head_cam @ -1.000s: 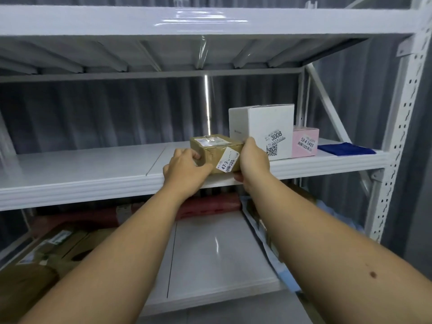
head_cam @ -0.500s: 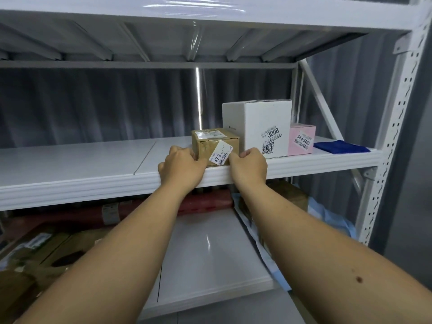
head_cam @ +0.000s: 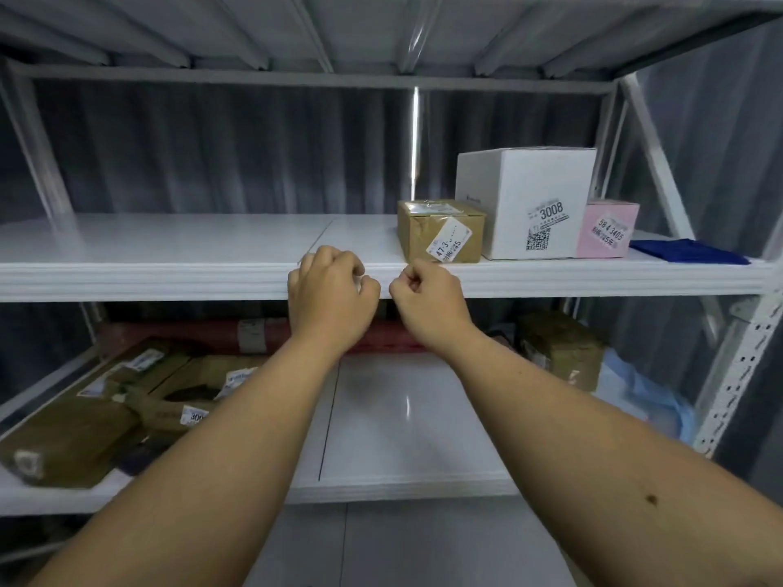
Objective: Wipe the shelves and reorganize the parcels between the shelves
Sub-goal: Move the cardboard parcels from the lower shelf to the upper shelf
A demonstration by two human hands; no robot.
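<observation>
A small brown parcel (head_cam: 440, 230) with a white label stands on the middle shelf (head_cam: 169, 264), against a white box (head_cam: 525, 201) marked 3008. A pink box (head_cam: 608, 228) sits to the right of that, then a blue cloth (head_cam: 688, 251). My left hand (head_cam: 330, 298) and my right hand (head_cam: 428, 296) hang in front of the shelf's front edge with fingers curled, holding nothing. Both hands are clear of the brown parcel.
The lower shelf (head_cam: 402, 438) carries several brown parcels (head_cam: 106, 408) at the left, a red roll (head_cam: 254, 334) at the back, and a brown box (head_cam: 559, 349) with blue plastic (head_cam: 648, 400) at the right. A white upright (head_cam: 737, 366) bounds the right side.
Both hands let go of the brown parcel and drew back to the shelf's front edge. The parcel now stands alone next to the white box.
</observation>
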